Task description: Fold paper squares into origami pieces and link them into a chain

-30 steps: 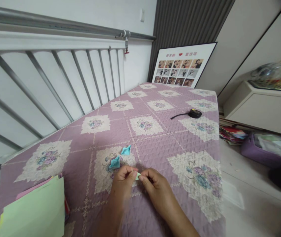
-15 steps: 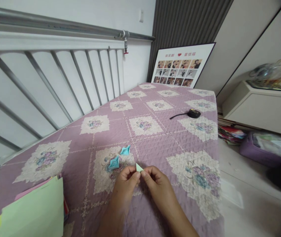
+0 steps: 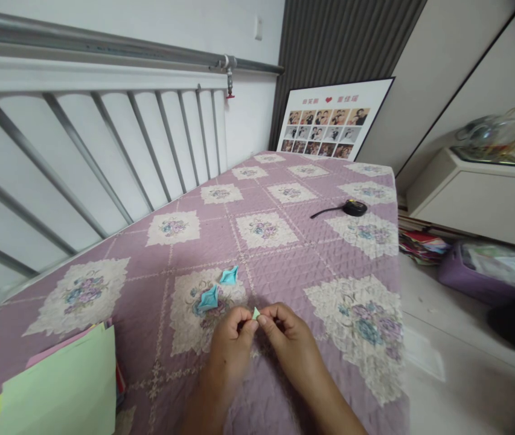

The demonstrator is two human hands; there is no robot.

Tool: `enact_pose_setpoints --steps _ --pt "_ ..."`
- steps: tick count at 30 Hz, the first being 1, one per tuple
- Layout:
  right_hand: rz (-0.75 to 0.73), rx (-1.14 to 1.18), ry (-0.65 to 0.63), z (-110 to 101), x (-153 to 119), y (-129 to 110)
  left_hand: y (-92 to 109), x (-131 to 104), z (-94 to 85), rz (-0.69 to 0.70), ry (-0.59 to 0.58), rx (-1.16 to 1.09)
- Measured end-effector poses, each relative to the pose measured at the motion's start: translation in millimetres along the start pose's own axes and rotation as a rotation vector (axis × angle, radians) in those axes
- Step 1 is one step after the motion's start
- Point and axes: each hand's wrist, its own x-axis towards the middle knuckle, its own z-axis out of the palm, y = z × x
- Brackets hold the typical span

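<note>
A small piece of folded light-green paper [image 3: 256, 313] is pinched between both hands, its pointed tip showing above the thumbs; the rest of it is hidden by fingers. My left hand [image 3: 233, 335] grips it from the left with thumb and forefinger. On the other side, my right hand [image 3: 285, 331] is closed on the same paper, thumb pressed near its edge. Just beyond the left hand lie two folded blue paper shapes, a nearer blue paper boat-like piece [image 3: 209, 298] and a farther blue piece [image 3: 229, 275], both with pointed ends.
A stack of coloured paper [image 3: 60, 380], light green on top, lies at the lower left. A black tape-measure-like object [image 3: 354, 208] with a strap sits toward the right edge of the quilted purple cloth [image 3: 279, 272]. A radiator [image 3: 103, 151] borders the left side; a photo board [image 3: 334, 115] leans behind.
Less of the green paper shows between the fingers, and its tip now points more upright. Both hands stay in nearly the same place. The blue pieces have not moved.
</note>
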Motion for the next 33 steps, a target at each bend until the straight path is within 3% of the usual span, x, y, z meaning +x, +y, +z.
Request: enact_pose_setpoints --steps 4,13,18,24,33 --pt "-0.005 -0.035 0.025 -0.8 -1.5 -5.6 -0.8 -0.8 2.7 0.026 -0.001 -0.027" --pt "0.108 0.251 0.027 0.7 -1.0 -6.5 -0.6 -0.5 5.5 -0.038 -0.052 -0.176" --pt "0.079 0.235 -0.021 2.8 -1.1 -1.5 -6.8 3.4 3.6 -0.031 0.022 -0.201" --pt "0.071 0.262 0.046 2.8 0.2 1.4 -5.4 1.9 4.2 0.057 0.060 -0.070" --pt "0.020 0.083 0.020 -0.7 0.0 4.9 -13.6 1.4 10.1 0.061 0.184 -0.062"
